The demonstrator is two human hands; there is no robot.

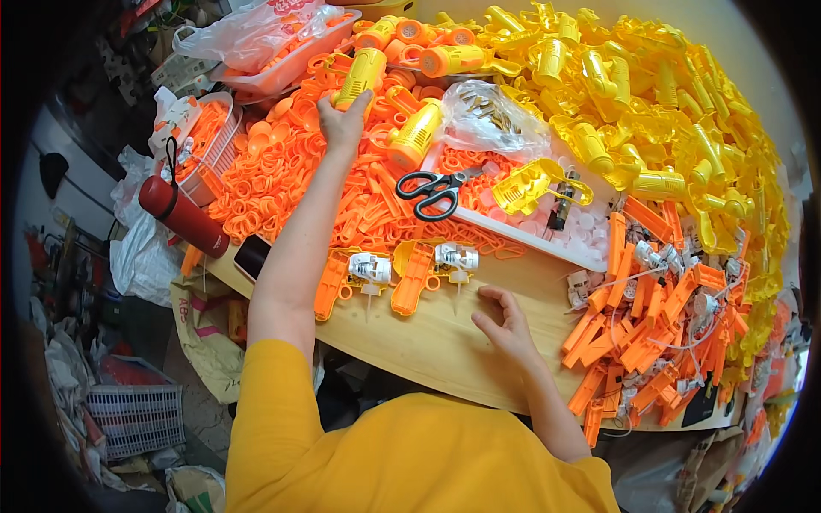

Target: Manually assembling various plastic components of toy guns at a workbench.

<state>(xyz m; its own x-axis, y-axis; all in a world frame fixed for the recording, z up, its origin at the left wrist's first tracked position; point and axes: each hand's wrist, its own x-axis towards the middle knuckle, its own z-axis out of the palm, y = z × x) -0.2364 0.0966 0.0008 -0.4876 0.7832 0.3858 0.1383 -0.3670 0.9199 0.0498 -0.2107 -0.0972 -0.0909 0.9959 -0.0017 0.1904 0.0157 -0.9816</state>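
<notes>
My left hand (pixel 344 126) reaches over the orange pile, its fingers closed round the lower end of a yellow plastic toy housing (pixel 364 72). Other yellow cylinders with orange grille ends lie close by, among them one yellow housing (pixel 416 137) to the right. My right hand (pixel 506 327) is low over the wooden table (pixel 445 350), fingers apart, holding nothing. To its left lie two part-assembled toys, a left one (pixel 349 278) and a right one (pixel 428 272). Each has a yellow half shell, an orange handle piece and a white mechanism with a thin shaft.
Black-handled scissors (pixel 432 195) rest beside a white tray (pixel 564 244) of translucent caps. A clear bag (pixel 496 120) holds small metal parts. Yellow shells (pixel 650 111) heap at the back right, orange assemblies with wires (pixel 658 325) at the right. A red flask (pixel 184 214) leans at the left.
</notes>
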